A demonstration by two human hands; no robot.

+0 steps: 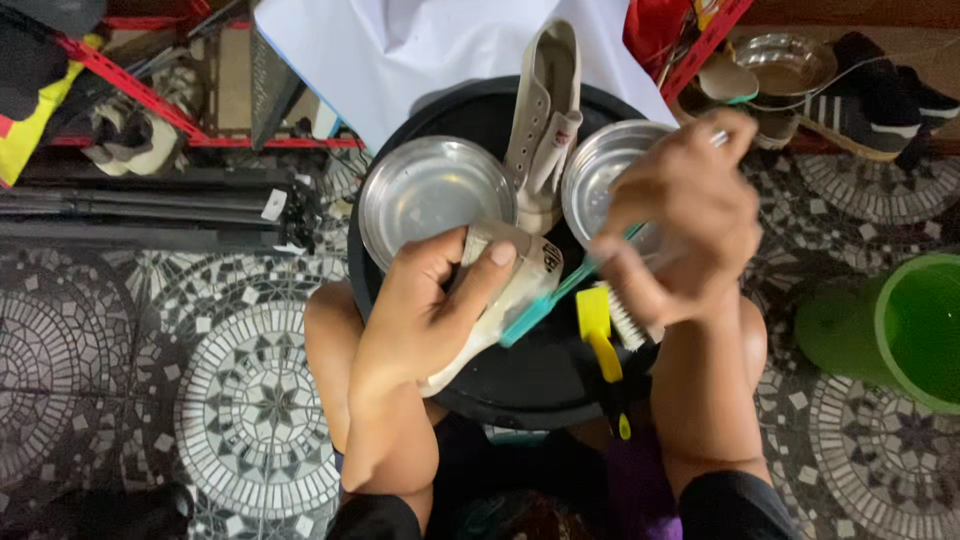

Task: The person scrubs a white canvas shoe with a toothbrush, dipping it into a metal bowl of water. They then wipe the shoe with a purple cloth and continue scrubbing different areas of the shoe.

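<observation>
From the head camera I see my left hand (425, 315) with its fingers wrapped tight around a beige shoe (500, 300) over the black basin (540, 375). My right hand (685, 225) pinches a teal toothbrush (550, 298) against it. The shoe could slip, I judge, and knock the steel bowl (432, 195) just beside it.

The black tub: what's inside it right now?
In the black tub: two steel bowls, an upright beige shoe between them, and a yellow brush. The left hand holds another shoe; the right hand a teal toothbrush. The hands and shoe cover the tub's floor.
</observation>
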